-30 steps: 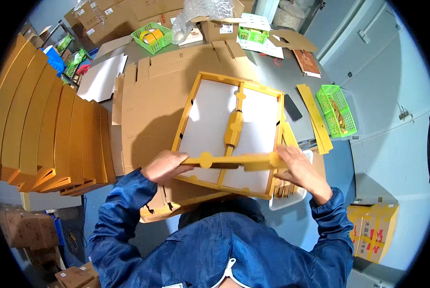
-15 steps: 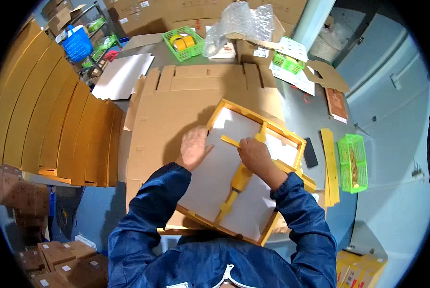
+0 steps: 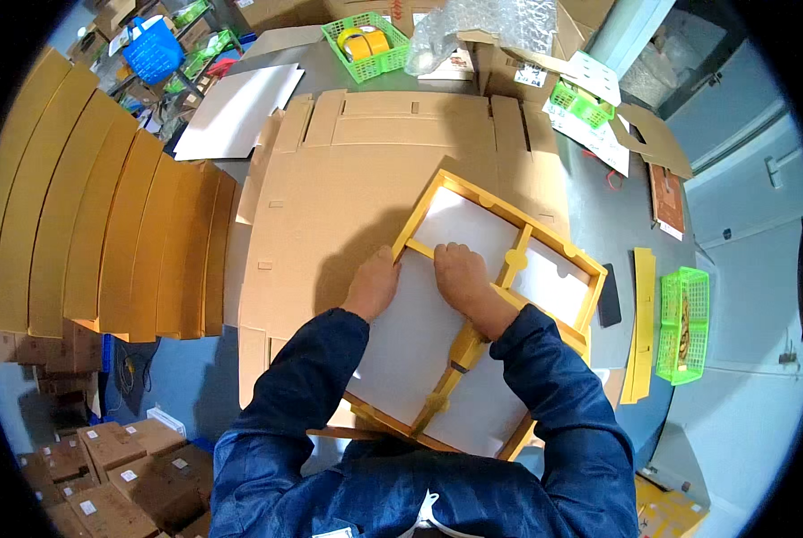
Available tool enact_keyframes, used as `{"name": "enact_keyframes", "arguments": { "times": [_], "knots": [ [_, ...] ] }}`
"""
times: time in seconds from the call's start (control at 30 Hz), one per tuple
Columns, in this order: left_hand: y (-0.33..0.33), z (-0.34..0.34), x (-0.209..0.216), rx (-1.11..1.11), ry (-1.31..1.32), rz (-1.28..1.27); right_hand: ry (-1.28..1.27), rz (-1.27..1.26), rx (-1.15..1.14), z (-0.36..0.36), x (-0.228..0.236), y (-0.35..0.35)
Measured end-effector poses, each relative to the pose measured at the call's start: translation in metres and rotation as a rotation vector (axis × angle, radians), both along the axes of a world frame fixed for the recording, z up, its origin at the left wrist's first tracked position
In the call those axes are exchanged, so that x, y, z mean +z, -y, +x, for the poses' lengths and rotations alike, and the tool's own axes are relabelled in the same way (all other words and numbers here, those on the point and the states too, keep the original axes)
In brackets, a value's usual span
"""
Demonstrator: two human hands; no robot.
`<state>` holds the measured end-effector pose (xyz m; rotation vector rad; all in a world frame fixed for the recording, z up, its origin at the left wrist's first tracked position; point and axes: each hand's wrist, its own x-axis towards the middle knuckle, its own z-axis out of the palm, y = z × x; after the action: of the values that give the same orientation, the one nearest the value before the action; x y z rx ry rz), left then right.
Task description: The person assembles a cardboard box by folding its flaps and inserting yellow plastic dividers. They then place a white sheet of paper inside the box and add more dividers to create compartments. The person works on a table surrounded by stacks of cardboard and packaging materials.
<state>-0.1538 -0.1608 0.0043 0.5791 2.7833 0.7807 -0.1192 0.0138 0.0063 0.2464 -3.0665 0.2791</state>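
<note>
A shallow yellow cardboard tray (image 3: 482, 199) with a white bottom lies turned at an angle on a flat brown carton sheet (image 3: 330, 202). Yellow dividers (image 3: 446, 381) split its inside into compartments. My left hand (image 3: 373, 282) is closed on the tray's left wall. My right hand (image 3: 466, 280) is inside the tray, fingers closed on a short yellow divider strip (image 3: 419, 247). That strip's far end reaches the left wall beside my left fingers; its other end is hidden under my right hand.
Tall folded brown cartons (image 3: 123, 224) stand at the left. To the right are a dark phone (image 3: 609, 296), yellow strips (image 3: 639, 323) and a green basket (image 3: 684, 325). Behind are a green basket with tape rolls (image 3: 366, 45), bubble wrap (image 3: 482, 36) and white sheets (image 3: 240, 108).
My left hand has gone from open and flat to gripping the tray's left wall. My right hand has moved left, bringing the strip against that wall. The view has shifted slightly.
</note>
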Motion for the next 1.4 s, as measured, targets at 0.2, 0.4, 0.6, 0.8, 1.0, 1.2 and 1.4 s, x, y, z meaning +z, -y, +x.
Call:
{"name": "enact_keyframes", "arguments": {
  "times": [0.2,0.4,0.6,0.8,1.0,1.2,1.4],
  "knots": [
    [-0.004,-0.004,0.008,0.038,0.04,-0.077,-0.064,-0.015,0.033,-0.008,-0.001,0.007],
    [-0.013,-0.001,0.025,-0.297,-0.503,-0.091,-0.06,-0.223,-0.062,0.037,0.059,-0.062],
    [-0.091,0.0,0.032,-0.913,-0.416,-0.008,0.213,-0.025,-0.044,0.097,0.059,-0.112],
    [-0.097,0.017,0.027,-0.72,-0.696,0.108,0.227,-0.044,-0.031,0.092,0.045,-0.117],
    [-0.117,0.103,0.023,-0.157,-0.156,-0.049,0.312,-0.108,-0.04,0.093,0.038,-0.119],
    [-0.132,0.099,-0.005,-0.037,-0.054,0.119,0.401,-0.164,-0.054,0.086,0.032,-0.128],
    [-0.13,0.104,0.0,0.033,-0.067,0.182,0.489,-0.24,-0.076,0.081,0.043,-0.125]
  ]
}}
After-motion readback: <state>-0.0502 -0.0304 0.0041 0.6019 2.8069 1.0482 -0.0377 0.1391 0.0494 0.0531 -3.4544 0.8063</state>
